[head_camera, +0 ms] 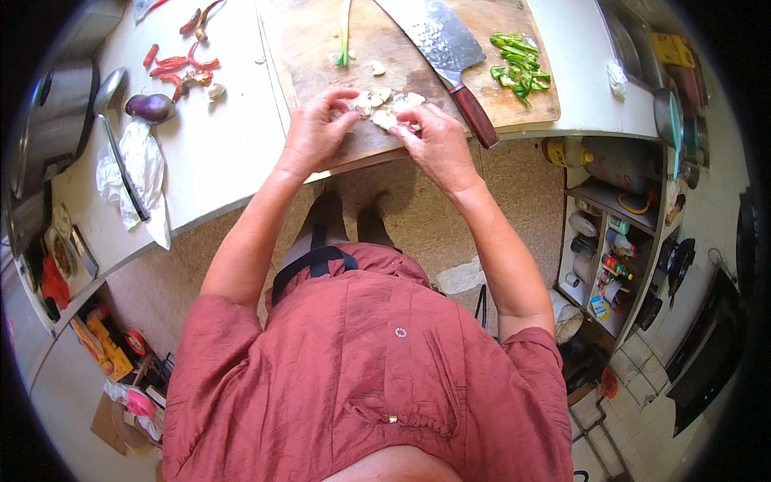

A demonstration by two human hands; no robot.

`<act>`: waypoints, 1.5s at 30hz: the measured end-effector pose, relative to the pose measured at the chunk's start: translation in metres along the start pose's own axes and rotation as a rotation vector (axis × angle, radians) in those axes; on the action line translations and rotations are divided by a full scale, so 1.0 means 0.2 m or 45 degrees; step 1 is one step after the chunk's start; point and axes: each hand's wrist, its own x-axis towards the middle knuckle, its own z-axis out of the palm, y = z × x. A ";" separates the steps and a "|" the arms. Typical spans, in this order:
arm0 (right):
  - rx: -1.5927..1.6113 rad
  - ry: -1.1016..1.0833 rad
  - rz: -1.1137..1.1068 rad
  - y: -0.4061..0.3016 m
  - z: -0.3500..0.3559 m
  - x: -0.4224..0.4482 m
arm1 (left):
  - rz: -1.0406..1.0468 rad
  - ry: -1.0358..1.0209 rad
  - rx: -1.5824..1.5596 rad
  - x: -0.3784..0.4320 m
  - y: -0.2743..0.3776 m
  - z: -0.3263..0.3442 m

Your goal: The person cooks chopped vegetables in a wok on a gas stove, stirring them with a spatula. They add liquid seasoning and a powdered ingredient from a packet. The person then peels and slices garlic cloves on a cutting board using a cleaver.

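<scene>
Crushed garlic with loose papery skins lies in a small heap near the front edge of a wooden cutting board. My left hand is curled at the heap's left side; whether anything sits inside its fingers is hard to see. From the right, my right hand pinches at a garlic piece with thumb and fingertips. A cleaver with a red-brown wooden handle rests right of the heap, its handle overhanging the board's front edge. Beyond the garlic are a spring onion and a separate clove.
Sliced green peppers lie on the board's right part. Left on the white counter are red chillies, an eggplant, a garlic bulb, and a ladle over a crumpled plastic bag. Shelves stand at right.
</scene>
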 end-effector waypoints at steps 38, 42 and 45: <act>-0.100 -0.026 -0.249 -0.06 -0.04 0.18 | -0.292 -0.025 -0.491 0.06 0.11 0.03; -0.449 -0.115 -0.337 -0.06 -0.05 0.22 | 0.172 0.157 0.121 0.06 0.09 0.07; -0.471 -0.066 -0.397 -0.07 -0.05 0.24 | 0.342 0.255 0.226 0.07 0.07 0.08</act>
